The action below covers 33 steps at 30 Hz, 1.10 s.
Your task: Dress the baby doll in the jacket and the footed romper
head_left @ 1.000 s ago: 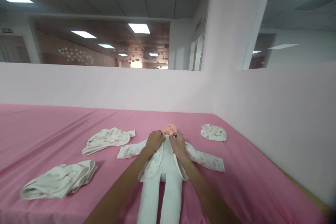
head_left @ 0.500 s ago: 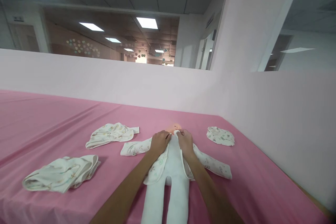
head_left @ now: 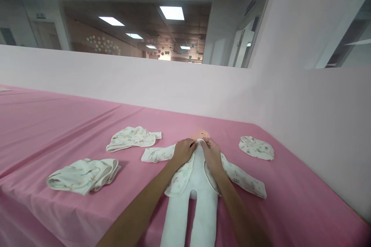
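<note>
A white cloth-bodied doll lies on its back, its legs toward me and its peach head at the far end. It wears a white printed baby jacket, open down the front, with both sleeves spread out sideways. My left hand is closed on the jacket's edge near the left of the neck. Opposite it, my right hand pinches the collar on the right, thumb and fingers together. The front panels hang apart over the doll's chest. My hands hide part of the neckline.
Folded printed baby clothes lie at the left, with another printed garment behind them. A small printed cloth piece rests at the right. Pink sheeting covers the table, which meets a white wall with windows above.
The view has shifted, so everything sits a little further right and higher. Both hands keep their hold at the jacket's neckline, with little visible movement relative to the doll.
</note>
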### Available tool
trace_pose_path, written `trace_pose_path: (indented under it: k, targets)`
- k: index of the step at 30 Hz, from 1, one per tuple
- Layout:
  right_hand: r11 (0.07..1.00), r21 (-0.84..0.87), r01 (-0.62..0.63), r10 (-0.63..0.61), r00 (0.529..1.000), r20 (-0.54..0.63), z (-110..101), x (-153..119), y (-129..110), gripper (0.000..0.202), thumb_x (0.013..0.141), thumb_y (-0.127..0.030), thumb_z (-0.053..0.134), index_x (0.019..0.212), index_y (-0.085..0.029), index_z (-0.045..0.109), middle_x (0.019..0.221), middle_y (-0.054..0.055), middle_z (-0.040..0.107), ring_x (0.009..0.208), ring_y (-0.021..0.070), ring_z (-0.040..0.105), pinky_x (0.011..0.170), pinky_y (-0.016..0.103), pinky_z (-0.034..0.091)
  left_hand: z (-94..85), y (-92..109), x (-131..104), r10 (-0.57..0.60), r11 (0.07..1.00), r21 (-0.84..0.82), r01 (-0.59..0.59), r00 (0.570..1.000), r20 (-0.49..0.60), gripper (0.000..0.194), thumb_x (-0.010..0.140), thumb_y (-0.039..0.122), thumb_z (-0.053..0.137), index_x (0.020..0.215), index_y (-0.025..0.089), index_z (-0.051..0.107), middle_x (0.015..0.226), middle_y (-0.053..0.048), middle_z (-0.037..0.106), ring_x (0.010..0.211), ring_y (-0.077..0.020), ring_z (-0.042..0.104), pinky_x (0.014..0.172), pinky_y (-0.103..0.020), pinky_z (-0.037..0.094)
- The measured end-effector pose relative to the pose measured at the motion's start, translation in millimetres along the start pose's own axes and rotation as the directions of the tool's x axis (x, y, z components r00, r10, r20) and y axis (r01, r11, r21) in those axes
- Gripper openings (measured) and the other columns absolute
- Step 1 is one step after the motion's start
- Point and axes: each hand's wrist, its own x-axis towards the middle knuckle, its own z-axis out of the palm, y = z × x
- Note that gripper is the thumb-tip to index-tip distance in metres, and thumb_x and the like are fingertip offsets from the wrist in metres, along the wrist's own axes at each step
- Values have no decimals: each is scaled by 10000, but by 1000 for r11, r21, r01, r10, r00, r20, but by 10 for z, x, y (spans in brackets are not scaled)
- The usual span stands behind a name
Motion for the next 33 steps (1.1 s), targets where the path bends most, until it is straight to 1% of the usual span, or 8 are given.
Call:
trace_pose_path:
  k: [5, 11, 15, 18, 21, 26, 29, 33]
  targets:
    - [999, 38, -4, 4, 1000, 2, -2, -24, -45, 288, 834, -418, 555, 945, -183, 679, 875, 53, 708, 882, 222, 626, 766, 312, 468, -6, 3, 4, -3, 999, -44, 3, 1000, 2, 345, 959, 388, 395, 755, 206, 606, 811, -21, 667, 746, -166, 573, 664, -263, 327]
    - [998, -60, 31, -29, 999, 44, -5, -75, -103, 228, 826, -358, 553, 919, -210, 699, 967, 42, 711, 910, 212, 623, 836, 325, 454, 11, -10, 25, -34, 996, -88, 35, 999, 15, 343, 928, 392, 427, 689, 201, 580, 762, -29, 650, 721, -173, 557, 655, -266, 324]
    - [977, -203, 61, -45, 996, 83, -1, -85, -111, 201, 807, -302, 527, 873, -231, 703, 925, 23, 718, 859, 210, 621, 787, 327, 447, 29, -28, 38, -80, 986, -144, 83, 996, 24, 262, 874, 335, 477, 668, 198, 566, 711, -22, 623, 679, -166, 530, 632, -261, 316]
    - [930, -344, 127, -97, 990, 105, 16, -92, -103, 202, 774, -239, 514, 842, -245, 704, 935, 15, 723, 859, 213, 622, 766, 321, 424, 5, -39, 31, -104, 971, -214, 109, 994, 34, 204, 823, 269, 479, 647, 192, 545, 655, -3, 576, 645, -149, 494, 611, -251, 310]
    - [879, -436, 191, -147, 980, 132, 39, -103, -98, 213, 778, -220, 497, 825, -248, 703, 892, 11, 729, 797, 203, 618, 717, 305, 396, -65, -45, 1, -70, 942, -322, 96, 993, 90, 187, 792, 258, 471, 636, 183, 541, 618, 24, 535, 613, -126, 464, 576, -229, 322]
    - [815, -533, 225, -185, 974, 129, 71, -122, -100, 220, 788, -198, 482, 765, -245, 696, 743, 16, 704, 626, 181, 557, 616, 295, 331, -164, -44, -27, 1, 886, -457, 75, 987, 163, 218, 789, 266, 441, 694, 166, 610, 619, 36, 532, 594, -111, 464, 554, -214, 353]
    - [831, -516, 208, -172, 978, 116, 74, -137, -116, 233, 799, -198, 475, 802, -247, 703, 787, 20, 716, 670, 188, 580, 635, 294, 349, -152, -38, -22, 0, 877, -476, 73, 989, 151, 199, 776, 260, 458, 731, 166, 628, 643, 30, 547, 621, -121, 487, 577, -221, 368]
    - [932, -347, 105, -107, 994, 12, 43, -172, -179, 221, 819, -264, 497, 894, -237, 702, 927, 32, 726, 783, 206, 618, 701, 304, 413, -100, -18, -28, -47, 898, -433, 74, 996, 73, 236, 808, 294, 491, 937, 191, 659, 712, 29, 614, 671, -132, 541, 627, -226, 394]
